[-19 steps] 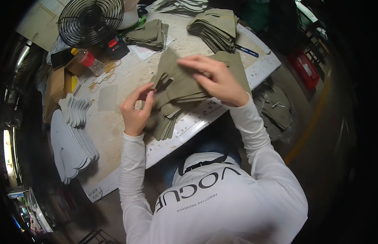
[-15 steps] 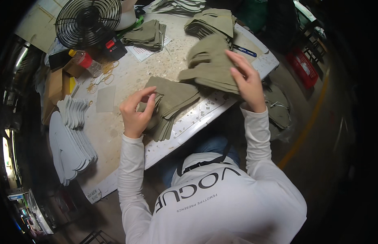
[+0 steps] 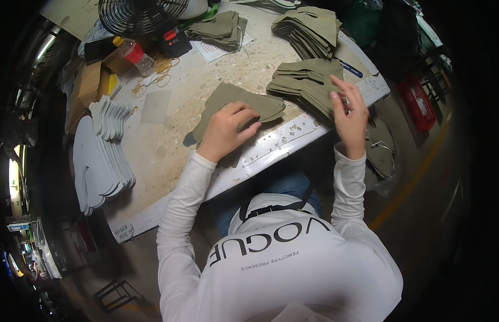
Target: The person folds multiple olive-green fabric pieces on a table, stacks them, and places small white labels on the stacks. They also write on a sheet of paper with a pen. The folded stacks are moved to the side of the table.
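Observation:
My left hand (image 3: pixel 228 130) rests over a small pile of olive fabric pieces (image 3: pixel 241 96) near the table's front edge. Its fingers are bent, with the thumb apart from them; the pile's lower part is hidden beneath it. A dark rounded tip (image 3: pixel 190 139) pokes out left of that hand. My right hand (image 3: pixel 350 110) is open, its fingers loosely bent, beside the near right end of a thicker stack of olive pieces (image 3: pixel 305 80). Some of its fingers overlap the stack's edge, and I see nothing held in them.
More olive stacks (image 3: pixel 305 29) (image 3: pixel 220 29) lie farther back, near a blue pen-shaped tool (image 3: pixel 351 68). Pale grey cut pieces (image 3: pixel 102 161) fan out at the left. Behind them are a cardboard box (image 3: pixel 88 86), a bottle (image 3: pixel 137 56), rubber bands (image 3: pixel 159 72) and a black fan (image 3: pixel 142 16).
My left hand has moved right, across the middle pile. The right stack now lies settled on the table, and my right hand has loosened from it. The whole view has shifted slightly.

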The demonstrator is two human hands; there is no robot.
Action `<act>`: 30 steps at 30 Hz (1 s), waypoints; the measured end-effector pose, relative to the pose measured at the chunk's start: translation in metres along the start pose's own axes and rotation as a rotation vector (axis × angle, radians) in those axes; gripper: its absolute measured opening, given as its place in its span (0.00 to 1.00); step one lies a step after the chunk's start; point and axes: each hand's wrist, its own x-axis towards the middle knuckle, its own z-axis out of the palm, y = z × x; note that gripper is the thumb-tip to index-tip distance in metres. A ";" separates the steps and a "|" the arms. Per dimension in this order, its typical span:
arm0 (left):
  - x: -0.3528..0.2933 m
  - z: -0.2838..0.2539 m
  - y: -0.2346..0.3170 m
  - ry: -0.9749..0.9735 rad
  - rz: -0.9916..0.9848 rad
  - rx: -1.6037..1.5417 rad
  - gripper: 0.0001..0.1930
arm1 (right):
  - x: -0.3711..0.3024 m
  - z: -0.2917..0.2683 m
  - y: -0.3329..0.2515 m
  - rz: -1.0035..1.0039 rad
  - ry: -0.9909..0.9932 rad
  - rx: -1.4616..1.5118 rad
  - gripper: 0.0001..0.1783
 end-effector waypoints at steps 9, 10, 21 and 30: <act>0.005 -0.003 0.008 0.065 -0.040 -0.010 0.16 | -0.015 0.038 -0.026 -0.084 -0.195 0.097 0.15; 0.004 -0.003 0.008 0.050 -0.043 0.003 0.15 | -0.015 0.040 -0.028 -0.096 -0.211 0.099 0.15; 0.001 -0.003 -0.006 0.132 -0.070 -0.013 0.10 | -0.007 0.074 -0.011 0.218 -0.432 0.468 0.14; -0.004 -0.027 0.004 0.229 -0.220 -0.250 0.13 | 0.044 0.126 -0.005 0.146 -0.936 0.603 0.18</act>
